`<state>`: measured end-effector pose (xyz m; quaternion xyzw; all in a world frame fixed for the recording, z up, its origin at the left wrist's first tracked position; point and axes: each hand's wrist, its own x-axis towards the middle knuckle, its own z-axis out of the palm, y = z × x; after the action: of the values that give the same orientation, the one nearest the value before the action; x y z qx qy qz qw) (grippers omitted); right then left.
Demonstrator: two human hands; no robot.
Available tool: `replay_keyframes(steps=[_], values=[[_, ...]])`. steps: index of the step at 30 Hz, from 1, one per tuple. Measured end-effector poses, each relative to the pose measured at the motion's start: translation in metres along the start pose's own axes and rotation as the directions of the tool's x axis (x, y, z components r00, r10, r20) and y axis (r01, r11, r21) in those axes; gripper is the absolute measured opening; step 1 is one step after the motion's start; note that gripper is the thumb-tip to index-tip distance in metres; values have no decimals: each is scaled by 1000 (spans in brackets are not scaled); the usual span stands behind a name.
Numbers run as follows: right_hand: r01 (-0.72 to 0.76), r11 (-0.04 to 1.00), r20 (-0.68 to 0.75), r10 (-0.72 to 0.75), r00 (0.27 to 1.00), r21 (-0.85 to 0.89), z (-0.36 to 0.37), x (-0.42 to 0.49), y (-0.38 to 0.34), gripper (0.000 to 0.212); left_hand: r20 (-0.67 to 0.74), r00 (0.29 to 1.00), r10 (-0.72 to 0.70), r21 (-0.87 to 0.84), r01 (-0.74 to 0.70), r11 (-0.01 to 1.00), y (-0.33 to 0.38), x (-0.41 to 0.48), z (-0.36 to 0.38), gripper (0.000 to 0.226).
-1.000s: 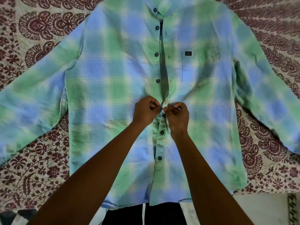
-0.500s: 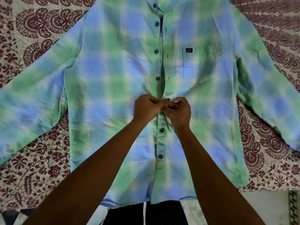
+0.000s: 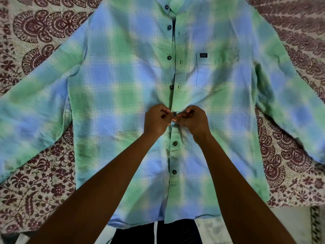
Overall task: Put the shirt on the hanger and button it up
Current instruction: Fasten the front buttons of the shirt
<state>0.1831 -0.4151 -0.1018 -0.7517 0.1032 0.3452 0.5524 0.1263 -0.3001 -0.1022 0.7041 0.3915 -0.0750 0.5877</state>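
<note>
shirt (image 3: 123, 95) is lying flat on the patterned bedspread (image 3: 44, 182), front up, sleeves spread. no hanger is showing anywhere in view, so you cannot tell whether one is sitting inside the shoulders.

you are working the middle button (image 3: 174, 113). your left hand (image 3: 157, 120) is pinching the button-side edge of the placket. your right hand (image 3: 194, 119) is pinching the buttonhole side. the fingertips of both are meeting at the button.

the lower buttons (image 3: 175, 143) are looking fastened. the upper buttons (image 3: 171, 87) are sitting open beside their holes.

judgement: the cloth is behaving light, soft and limp, wrinkling toward your grip. you are best taking hold right at the placket edges, close to each button, not out on the panels.

chest pocket (image 3: 209, 74) is lying flat; nothing is showing in it.
</note>
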Motion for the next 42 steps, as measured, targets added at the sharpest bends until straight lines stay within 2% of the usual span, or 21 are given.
replay_keyframes(steps=[2,4,6,8,11,14,15,18,20,22,24,26,27,29,30,32,35,38,40,42], values=[[50,996,-70,-55,996,-80,4,-3,1,44,6,996,-89,-97,89,991,1,-1,1,22],[113,983,-172,-138,975,-147,12,-12,6,43,37,989,-142,-115,145,983,4,0,0,16],[161,976,-238,-193,952,-150,20,-21,10,42,59,989,-138,-77,143,987,8,2,-2,10],[164,980,-263,-188,946,-112,22,-23,12,39,43,996,-74,-6,75,997,8,3,-3,14],[67,997,-231,-77,970,-49,16,-17,10,38,20,1000,9,54,-10,998,2,3,-2,16],[-57,972,-85,78,993,229,9,-14,1,37,6,999,46,50,-46,998,-3,3,-2,13],[-116,956,-36,131,991,271,8,-12,-5,36,13,998,55,42,-55,998,-4,2,-3,10],[-285,928,58,279,959,242,7,-7,-22,28,31,998,51,-48,-49,998,-6,0,-3,2],[-404,874,98,392,915,269,4,-3,-29,25,48,997,55,-107,-49,993,-7,0,-2,9],[-441,868,97,431,897,228,2,0,-33,24,50,996,75,-101,-70,992,-8,0,-1,20],[-315,949,-3,315,949,-5,3,4,-31,20,26,993,115,-32,-114,993,-8,0,-1,33],[-111,949,-165,64,984,-294,7,6,-34,16,27,988,155,95,-157,983,-3,1,-2,31],[-23,936,-223,-59,973,-351,10,7,-38,15,30,984,173,162,-175,971,2,2,-4,28],[121,941,-263,-210,942,-317,18,13,-50,12,-26,973,231,210,-220,953,17,11,-8,24],[157,934,-261,-247,933,-322,23,19,-53,11,-76,958,276,209,-256,944,25,17,-11,21],[170,881,-203,-283,937,-441,34,32,-58,11,-128,932,339,237,-303,923,38,36,-15,19],[116,807,-179,-264,948,-579,42,45,-62,19,-38,956,292,385,-256,887,49,62,-14,21],[59,852,-272,-230,935,-520,36,44,-63,19,-9,982,190,464,-164,871,55,75,-9,15],[-9,960,-294,-76,953,-279,30,46,-62,20,-15,990,141,482,-117,868,59,78,-7,8],[-126,992,-231,120,965,-10,20,49,-62,21,-29,990,136,477,-106,873,59,76,-6,4]])
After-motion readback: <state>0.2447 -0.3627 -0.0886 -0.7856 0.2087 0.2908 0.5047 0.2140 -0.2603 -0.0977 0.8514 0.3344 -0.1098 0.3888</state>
